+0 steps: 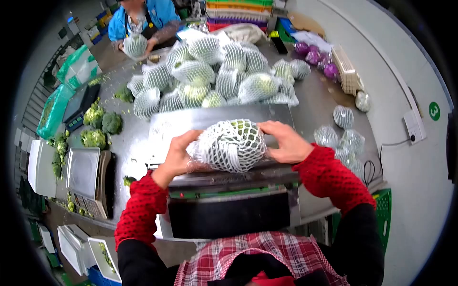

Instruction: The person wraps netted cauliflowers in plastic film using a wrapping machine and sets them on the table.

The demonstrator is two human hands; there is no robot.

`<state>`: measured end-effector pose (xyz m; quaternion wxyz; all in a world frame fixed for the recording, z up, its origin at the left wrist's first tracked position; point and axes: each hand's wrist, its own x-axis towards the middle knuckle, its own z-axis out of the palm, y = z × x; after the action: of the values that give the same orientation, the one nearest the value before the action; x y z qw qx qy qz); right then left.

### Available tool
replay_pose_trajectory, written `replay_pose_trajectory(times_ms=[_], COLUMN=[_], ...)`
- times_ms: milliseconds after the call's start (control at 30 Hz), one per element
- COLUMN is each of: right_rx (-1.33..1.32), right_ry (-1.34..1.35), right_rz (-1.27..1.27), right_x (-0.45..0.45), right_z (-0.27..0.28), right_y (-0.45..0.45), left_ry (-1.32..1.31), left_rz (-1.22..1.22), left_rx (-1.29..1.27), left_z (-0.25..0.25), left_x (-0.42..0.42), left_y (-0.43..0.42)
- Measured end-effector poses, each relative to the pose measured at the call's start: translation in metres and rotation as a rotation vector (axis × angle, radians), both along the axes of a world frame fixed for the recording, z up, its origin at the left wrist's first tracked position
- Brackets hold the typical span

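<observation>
A round green vegetable in white foam netting (231, 145) is held between my two hands, over the near edge of a flat metal plate (167, 126). My left hand (179, 155) closes on its left side, where some clear film shows. On its right side, my right hand (284, 142) grips with the thumb near and the fingers along the edge. Beyond the plate lies a heap of similar netted vegetables (193, 71). Below my hands is a black panel (229, 217) at the front of the machine.
Broccoli heads (112, 123) and a scale with a metal tray (83, 172) are at the left. Wrapped round items (353, 140) and purple vegetables (313, 57) are at the right. Across the table, a person in blue (164, 14) holds a netted vegetable. Stacked crates (238, 12) stand behind.
</observation>
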<state>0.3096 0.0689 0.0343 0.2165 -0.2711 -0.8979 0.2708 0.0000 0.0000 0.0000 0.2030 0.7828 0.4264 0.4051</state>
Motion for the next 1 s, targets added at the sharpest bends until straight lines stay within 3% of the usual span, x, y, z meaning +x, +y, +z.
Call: replay_pose_trajectory(times_ms=[67, 167, 200, 233, 300, 333, 400, 433, 567, 633, 667, 700, 767, 800, 833, 900, 1000], right_rx=[0.022, -0.527, -0.736, -0.848, -1.548, -1.595, -1.464, -1.332, -1.227, -1.181, -1.090, -0.995, -0.893, -0.883, -0.994, -1.156, -1.056], right_ry=[-0.006, -0.039, 0.028, 0.184, 0.122, 0.457, 0.504, 0.549, 0.508, 0.517, 0.529, 0.538, 0.517, 0.443, 0.326, 0.128, -0.190], right_rz=[0.094, 0.113, 0.069, 0.008, -0.414, -0.455, -0.480, -0.504, -0.601, -0.606, -0.623, -0.644, -0.792, -0.799, -0.839, -0.936, -0.741], right_x=[0.006, 0.040, 0.042, 0.049, 0.072, 0.084, 0.086, 0.085, 0.067, 0.057, 0.055, 0.055, 0.068, 0.082, 0.096, 0.118, 0.138], right_z=[0.029, -0.003, -0.008, -0.049, -0.053, -0.055, -0.053, -0.050, -0.054, -0.056, -0.059, -0.059, -0.053, -0.052, -0.051, -0.063, -0.161], right_y=[-0.030, -0.119, -0.134, -0.151, -0.166, -0.182, -0.204, -0.213, -0.216, -0.214, -0.211, -0.209, -0.200, -0.201, -0.212, -0.247, -0.294], left_ry=[0.007, -0.202, -0.475, -0.511, -0.785, -0.982, -1.337, -1.335, -1.472, -1.207, -1.239, -1.231, -1.102, -1.011, -1.039, -0.989, -0.686], left_rz=[-0.027, -0.135, -0.149, -0.062, 0.066, 0.073, 0.059, 0.057, 0.132, 0.308, 0.476, 0.484, 0.665, 0.880, 0.868, 0.878, 0.832], left_rx=[-0.061, -0.578, -0.790, -0.996, -1.133, -1.139, -1.104, -1.115, -0.955, -0.899, -0.913, -0.919, -0.719, -0.712, -0.724, -1.010, -1.451], left_z=[0.034, -0.006, -0.028, -0.036, -0.061, -0.066, -0.080, -0.078, -0.077, -0.076, -0.074, -0.074, -0.077, -0.058, -0.042, -0.057, -0.135], left_x=[0.002, 0.030, 0.039, 0.042, 0.040, 0.037, 0.040, 0.047, 0.082, 0.096, 0.100, 0.095, 0.087, 0.083, 0.073, 0.057, 0.081], left_y=[-0.028, -0.120, -0.138, -0.158, -0.193, -0.204, -0.229, -0.237, -0.266, -0.269, -0.266, -0.271, -0.277, -0.280, -0.293, -0.336, -0.332])
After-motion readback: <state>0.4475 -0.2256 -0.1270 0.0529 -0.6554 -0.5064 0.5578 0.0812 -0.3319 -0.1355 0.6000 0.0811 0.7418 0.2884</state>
